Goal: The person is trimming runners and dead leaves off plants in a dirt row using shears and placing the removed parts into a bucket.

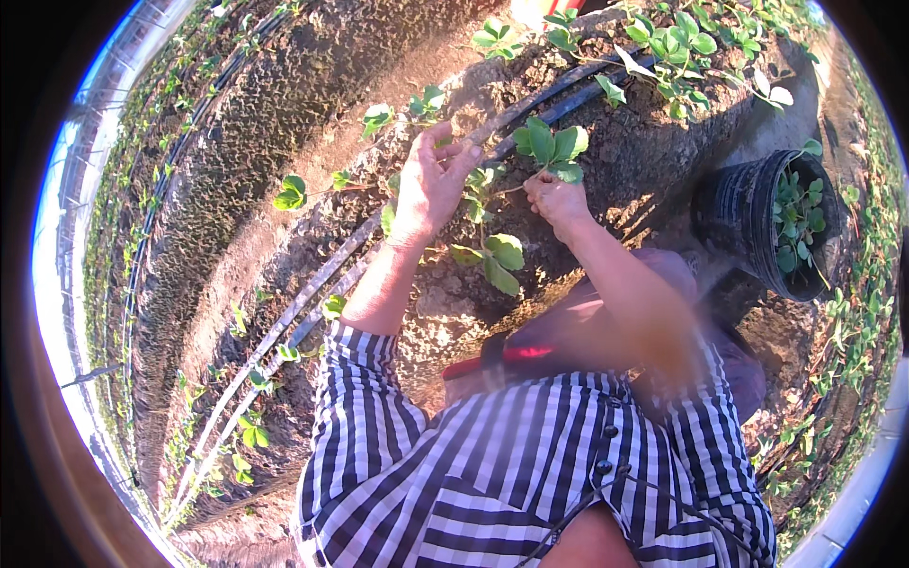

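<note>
Young strawberry plants grow along a raised soil bed before me. My right hand [559, 204] has its fingers closed on the thin stem of a strawberry leaf cluster [550, 145]; the green leaflets stand just above the fingertips. From that hand a reddish stem runs left towards a small plant's crown [480, 183]. My left hand [432, 181] is left of this plant, beside the drip tubes [529, 106], thumb and fingers apart. Its palm side is partly hidden. Larger strawberry leaves [503, 261] spread below, between my forearms.
At right a black plastic pot [731, 213] lies tilted, with cut or loose strawberry leaves [799, 213] inside. More strawberry plants [675, 50] grow farther along the bed. A soil furrow [234, 263] runs at left, with another planted row beyond. Something red [564, 7] shows at the top edge.
</note>
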Demonstrator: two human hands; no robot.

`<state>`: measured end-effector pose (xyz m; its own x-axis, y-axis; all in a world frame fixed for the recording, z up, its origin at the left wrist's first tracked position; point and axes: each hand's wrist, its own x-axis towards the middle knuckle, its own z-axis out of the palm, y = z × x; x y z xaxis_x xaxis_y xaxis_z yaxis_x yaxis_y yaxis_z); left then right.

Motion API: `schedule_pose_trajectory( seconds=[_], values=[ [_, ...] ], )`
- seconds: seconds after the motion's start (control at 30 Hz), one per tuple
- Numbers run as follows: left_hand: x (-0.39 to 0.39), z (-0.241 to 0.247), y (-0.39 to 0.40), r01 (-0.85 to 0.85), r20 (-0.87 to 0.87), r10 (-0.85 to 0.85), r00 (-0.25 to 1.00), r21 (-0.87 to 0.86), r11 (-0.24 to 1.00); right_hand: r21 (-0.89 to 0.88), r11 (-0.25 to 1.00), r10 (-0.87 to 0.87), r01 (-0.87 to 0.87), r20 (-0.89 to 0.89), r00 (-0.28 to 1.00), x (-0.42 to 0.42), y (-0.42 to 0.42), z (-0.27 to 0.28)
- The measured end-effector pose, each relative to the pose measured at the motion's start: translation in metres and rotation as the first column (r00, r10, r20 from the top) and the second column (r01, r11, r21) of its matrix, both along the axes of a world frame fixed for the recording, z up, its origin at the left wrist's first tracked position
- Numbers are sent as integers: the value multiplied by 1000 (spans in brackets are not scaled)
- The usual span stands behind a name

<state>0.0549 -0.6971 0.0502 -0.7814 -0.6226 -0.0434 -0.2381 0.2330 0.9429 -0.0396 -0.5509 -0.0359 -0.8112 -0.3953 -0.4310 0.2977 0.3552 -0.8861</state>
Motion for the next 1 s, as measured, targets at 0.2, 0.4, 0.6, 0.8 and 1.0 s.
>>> schedule_pose_trajectory(
  seconds=[0.2, 0.4, 0.6, 0.8, 1.0],
  values=[
    [11, -34, 7, 361, 312, -210, 927, -580, 731, 125, 986, 149, -111, -347, 926, 12, -21, 9],
    [22, -53, 30, 328, 292, -156, 944, -769, 549, 349, 897, 432, -271, -559, 708, -9, -21, 6],
    [26, -57, 41, 327, 294, -143, 945, -841, 432, 34, 999, 20, -3, -502, 865, -40, -44, -6],
    [28, -71, 41, 227, 190, -146, 971, -923, 312, 146, 795, 569, -589, -514, 642, -20, -66, 27],
    [32, -65, 41, 305, 272, -142, 952, -879, 366, 432, 755, 655, -493, -531, 538, -8, -83, 28]
  ],
)
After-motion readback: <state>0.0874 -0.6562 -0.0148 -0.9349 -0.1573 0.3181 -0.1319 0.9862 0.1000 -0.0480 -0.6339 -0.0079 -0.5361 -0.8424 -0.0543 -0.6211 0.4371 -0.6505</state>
